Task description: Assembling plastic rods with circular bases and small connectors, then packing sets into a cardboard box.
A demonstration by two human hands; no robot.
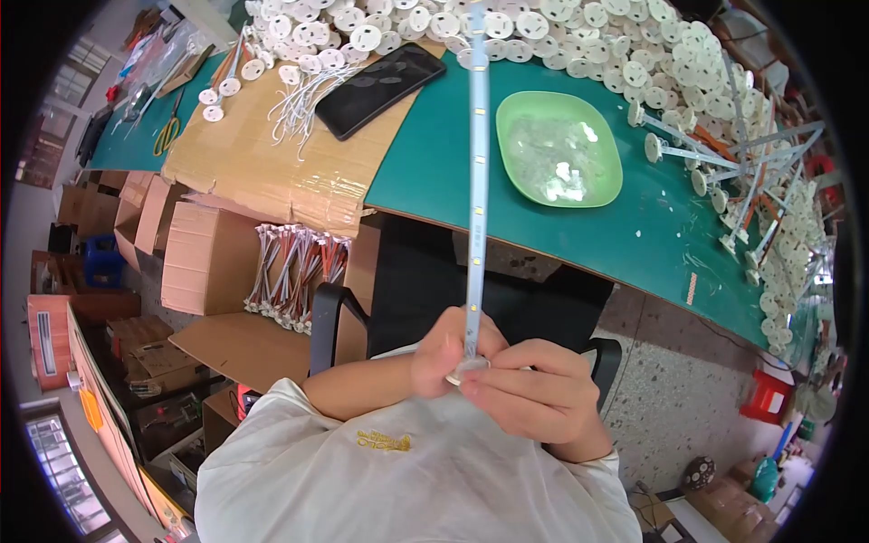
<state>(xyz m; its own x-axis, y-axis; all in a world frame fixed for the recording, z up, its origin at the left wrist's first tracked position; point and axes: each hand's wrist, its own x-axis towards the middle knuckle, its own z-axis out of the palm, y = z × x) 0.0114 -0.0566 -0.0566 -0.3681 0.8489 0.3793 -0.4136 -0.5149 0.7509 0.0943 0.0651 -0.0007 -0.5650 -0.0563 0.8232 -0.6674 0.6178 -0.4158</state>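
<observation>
I see left hand (434, 364) and right hand (540, 391) closed on the pale round disc (469, 369) at the foot of the upright LED strip (479, 185), by the shirt (407, 493). Risk, I judge: uneven finger pressure kinking the thin, flat strip near the disc. Surface (425, 154): smooth, green. Bowl (582, 201): glossy, rounded-square.

Bright light, glare in green dish (610, 172), glowing window (71, 478), bent edges

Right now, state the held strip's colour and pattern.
The strip is pale bluish-white with spaced small yellow squares, best in the head view.
</observation>
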